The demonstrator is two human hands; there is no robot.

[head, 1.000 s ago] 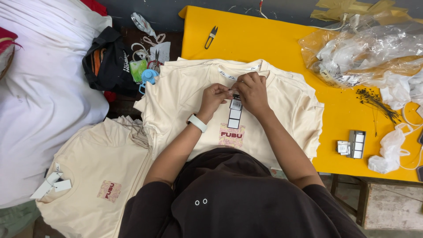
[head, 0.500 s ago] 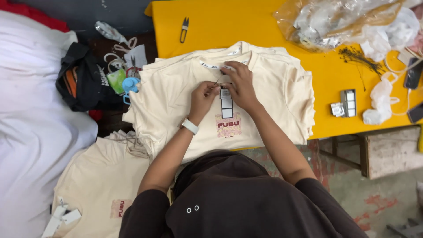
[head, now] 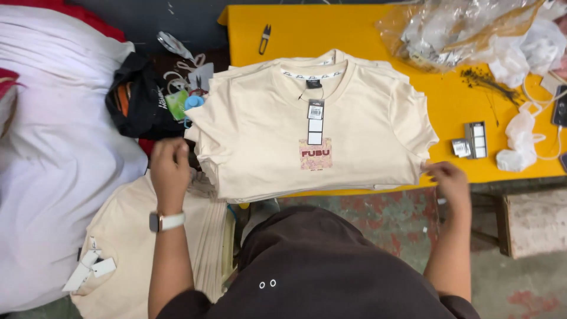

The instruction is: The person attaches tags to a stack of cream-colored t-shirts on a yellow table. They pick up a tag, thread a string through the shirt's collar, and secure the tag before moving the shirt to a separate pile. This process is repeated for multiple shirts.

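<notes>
A stack of cream T-shirts (head: pixel 266 124) lies on the yellow table (head: pixel 366 29), hanging over its near edge. The top shirt has a pink square print on the chest and a strip of hang tags (head: pixel 315 121) hanging from the collar. My left hand (head: pixel 170 168), with a white watch on the wrist, is at the stack's lower left edge with its fingers curled; whether it grips cloth is hidden. My right hand (head: pixel 449 177) pinches the top shirt's lower right hem corner.
A second pile of cream shirts (head: pixel 130 236) with loose white tags lies at the lower left, next to a large white bundle (head: pixel 53 147). A black bag (head: pixel 136 100), thread snips (head: pixel 265 38), clear plastic bags (head: pixel 460 29) and small tag packs (head: pixel 472 142) surround the stack.
Both hands left the hang tags at the collar and moved apart, the left to the stack's left edge, the right to its lower right corner. The camera has shifted.
</notes>
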